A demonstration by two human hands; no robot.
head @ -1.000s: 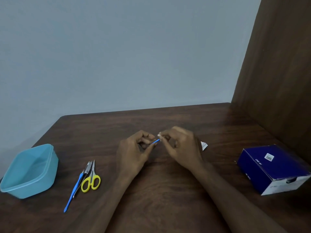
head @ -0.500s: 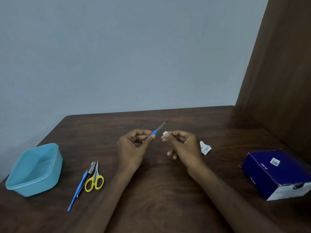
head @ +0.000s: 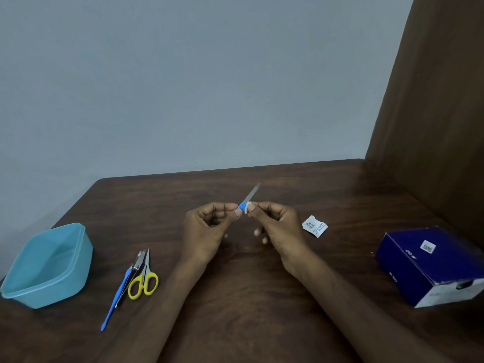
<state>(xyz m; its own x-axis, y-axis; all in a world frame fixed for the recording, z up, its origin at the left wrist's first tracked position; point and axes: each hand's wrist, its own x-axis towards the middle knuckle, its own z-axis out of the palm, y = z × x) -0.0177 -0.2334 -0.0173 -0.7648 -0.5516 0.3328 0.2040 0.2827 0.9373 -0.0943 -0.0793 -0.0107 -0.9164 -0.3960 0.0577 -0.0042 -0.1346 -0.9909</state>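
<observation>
Over the middle of the dark wooden table (head: 248,297), my left hand (head: 207,229) pinches the blue handle of a small nail file (head: 248,199). Its grey blade points up and away to the right. My right hand (head: 277,229) pinches a small white pad (head: 248,207) between thumb and forefinger and holds it against the file's blue handle. Both hands hover above the table, fingertips almost touching each other.
A light blue plastic tub (head: 47,265) stands at the left edge. Yellow-handled scissors (head: 144,280), a blue-handled tool (head: 119,297) and metal clippers (head: 137,263) lie beside it. A torn white sachet (head: 314,226) lies right of my hands; a dark blue box (head: 432,265) sits by the brown wall panel (head: 432,127).
A second ago the two hands were together around the file. They then parted, baring the blade, and now my right hand has brought the white pad back against the blue handle.
</observation>
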